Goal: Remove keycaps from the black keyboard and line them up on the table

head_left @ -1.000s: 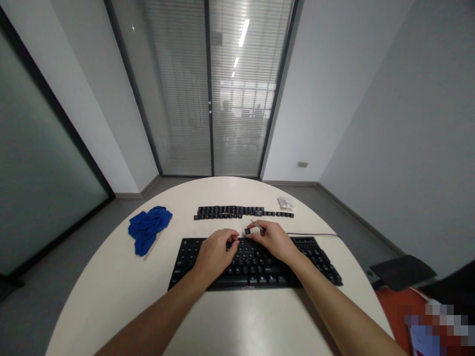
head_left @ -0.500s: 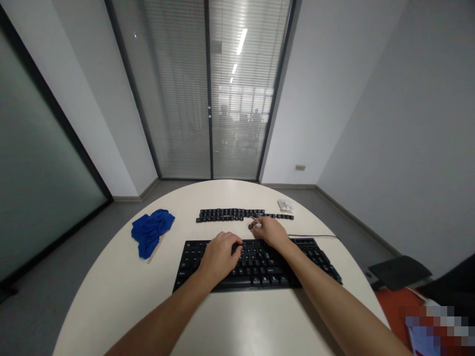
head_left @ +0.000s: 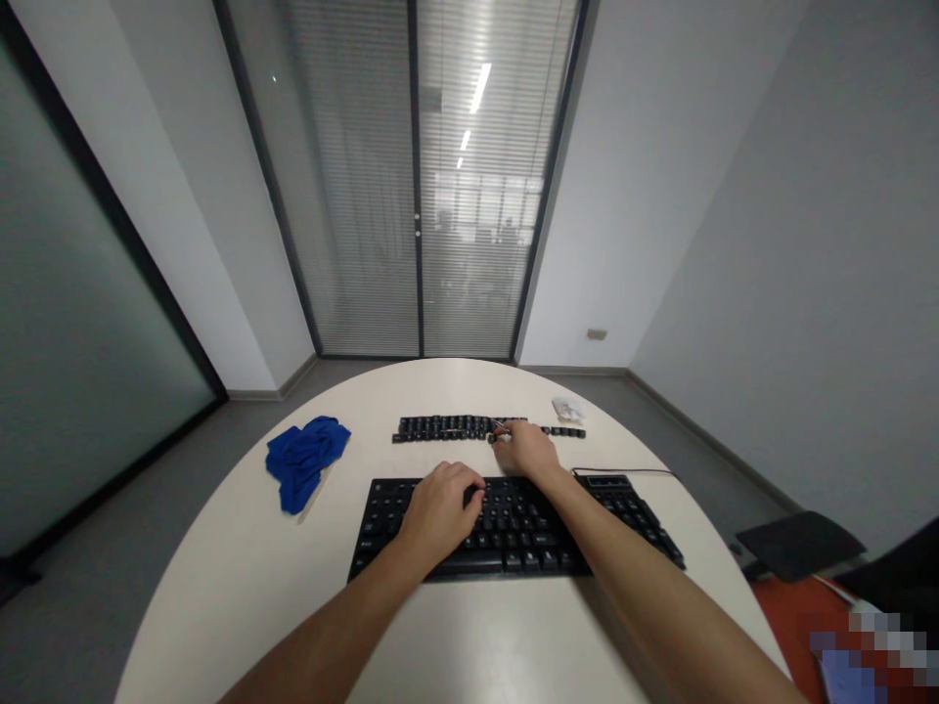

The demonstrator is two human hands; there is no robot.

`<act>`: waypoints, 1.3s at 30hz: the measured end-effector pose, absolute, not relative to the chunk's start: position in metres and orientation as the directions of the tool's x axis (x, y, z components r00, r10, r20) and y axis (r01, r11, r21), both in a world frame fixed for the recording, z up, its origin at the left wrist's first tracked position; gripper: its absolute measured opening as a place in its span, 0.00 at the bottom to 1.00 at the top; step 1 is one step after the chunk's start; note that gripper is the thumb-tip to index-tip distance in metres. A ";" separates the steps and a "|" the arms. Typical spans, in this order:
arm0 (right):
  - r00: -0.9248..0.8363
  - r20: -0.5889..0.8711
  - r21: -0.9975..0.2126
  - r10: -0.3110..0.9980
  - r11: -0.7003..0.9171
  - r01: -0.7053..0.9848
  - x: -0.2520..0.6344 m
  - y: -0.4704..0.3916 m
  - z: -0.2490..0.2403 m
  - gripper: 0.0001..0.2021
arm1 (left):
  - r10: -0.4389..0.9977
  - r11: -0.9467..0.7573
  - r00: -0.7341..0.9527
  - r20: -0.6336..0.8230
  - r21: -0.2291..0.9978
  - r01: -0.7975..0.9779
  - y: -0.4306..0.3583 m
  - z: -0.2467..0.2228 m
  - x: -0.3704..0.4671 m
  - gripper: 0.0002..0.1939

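Observation:
My left hand (head_left: 444, 504) rests over the left-middle part of a black keyboard (head_left: 469, 563), fingers loosely curved and the thumb apart from the index finger. Beyond the keyboard, my right hand (head_left: 526, 448) is closed in a pinch, with a dark keycap (head_left: 492, 439) at its fingertips. A thin shiny tool (head_left: 502, 426) also shows at these fingers; its kind is unclear. Rows of loose black keycaps (head_left: 440, 427) lie on the table just beside the pinch. My right hand and forearm hide some of the keycaps and part of the keyboard.
On the round white table (head_left: 220, 587), a crumpled blue cloth (head_left: 306, 458) lies at left, partly over a thin pale stick (head_left: 315, 495). A small clear bag (head_left: 569, 409) sits at back right. The keyboard's cable (head_left: 631, 471) runs right. A dark chair part (head_left: 799, 545) stands beyond the edge.
My right hand has moved slightly farther away, bringing the keycap from in front of the rows up to their near edge. My left hand stays over the keyboard. The view has shifted slightly.

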State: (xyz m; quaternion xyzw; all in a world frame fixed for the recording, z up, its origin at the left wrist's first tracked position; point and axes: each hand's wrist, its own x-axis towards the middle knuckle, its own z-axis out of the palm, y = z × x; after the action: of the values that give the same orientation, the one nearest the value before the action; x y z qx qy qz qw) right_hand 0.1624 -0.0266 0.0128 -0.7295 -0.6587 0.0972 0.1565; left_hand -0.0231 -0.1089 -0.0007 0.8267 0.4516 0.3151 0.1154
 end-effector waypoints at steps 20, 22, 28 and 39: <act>0.110 0.069 -0.360 0.992 -0.078 0.930 0.157 -0.024 0.016 0.16 | 0.823 -0.562 0.408 0.394 0.468 0.682 -0.109 0.001 -0.022 0.06; 0.108 0.076 -0.358 0.991 -0.074 0.931 0.157 -0.024 0.015 0.17 | 0.824 -0.561 0.408 0.393 0.467 0.684 -0.109 0.001 -0.022 0.06; 0.104 0.090 -0.361 0.990 -0.066 0.930 0.157 -0.024 0.014 0.15 | 0.820 -0.566 0.408 0.402 0.459 0.684 -0.109 0.000 -0.023 0.06; 0.049 0.161 -0.448 0.986 0.029 0.894 0.165 -0.036 0.031 0.18 | 0.760 -0.648 0.477 0.441 0.464 0.604 -0.112 0.006 -0.023 0.07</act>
State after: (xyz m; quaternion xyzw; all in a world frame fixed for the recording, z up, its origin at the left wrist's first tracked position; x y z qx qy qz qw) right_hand 0.1647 -0.0360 0.0313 -0.6890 -0.6819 0.1032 0.2227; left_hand -0.0234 -0.1125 0.0058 0.8505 0.4010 0.3173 0.1229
